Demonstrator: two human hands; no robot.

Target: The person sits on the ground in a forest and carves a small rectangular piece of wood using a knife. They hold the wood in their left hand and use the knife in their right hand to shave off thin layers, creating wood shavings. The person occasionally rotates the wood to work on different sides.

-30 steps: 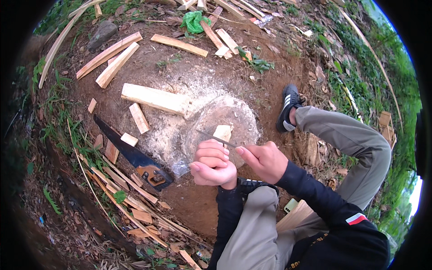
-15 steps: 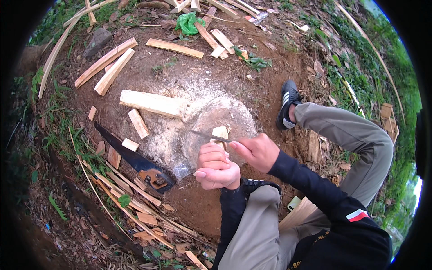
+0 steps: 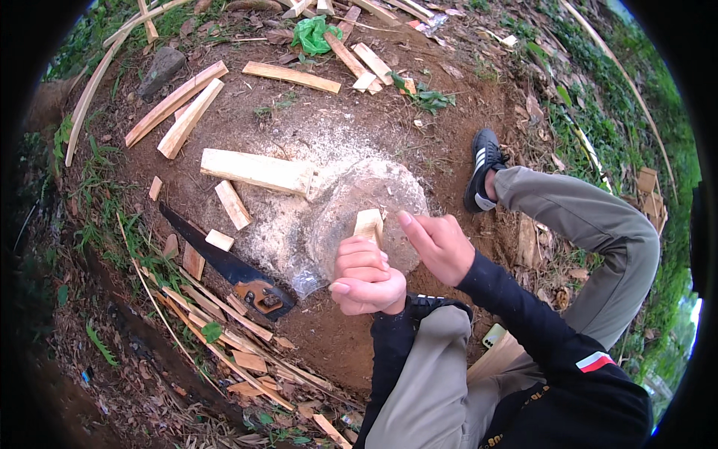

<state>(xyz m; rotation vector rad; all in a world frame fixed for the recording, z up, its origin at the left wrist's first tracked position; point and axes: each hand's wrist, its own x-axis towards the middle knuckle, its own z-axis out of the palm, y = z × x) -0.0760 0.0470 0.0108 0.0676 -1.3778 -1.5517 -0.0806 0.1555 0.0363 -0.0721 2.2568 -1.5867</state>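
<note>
My left hand (image 3: pixel 366 273) is closed around a short piece of pale wood (image 3: pixel 369 223), whose squared end sticks up past the fingers. The wood is over a round, sawdust-dusted stump or slab (image 3: pixel 407 198). Just to the right, my right hand (image 3: pixel 441 247) is curled with the thumb stretched along its grip. In it is a thin grey metal blade, either a knife or a file; now it is seen nearly end-on beside the wood, and its handle is hidden in the fingers.
A handsaw (image 3: pixel 224 258) lies at the left, near a thick wooden block (image 3: pixel 254 170) and small offcuts. Wood strips (image 3: pixel 224 329) line the lower left; more pieces and a green plastic bag (image 3: pixel 314 35) lie at the far side. My shoe (image 3: pixel 485 168) is at the right.
The blade has come off the wood, where it lay across the top, and has turned away. My right hand has shifted slightly right; my left keeps its hold.
</note>
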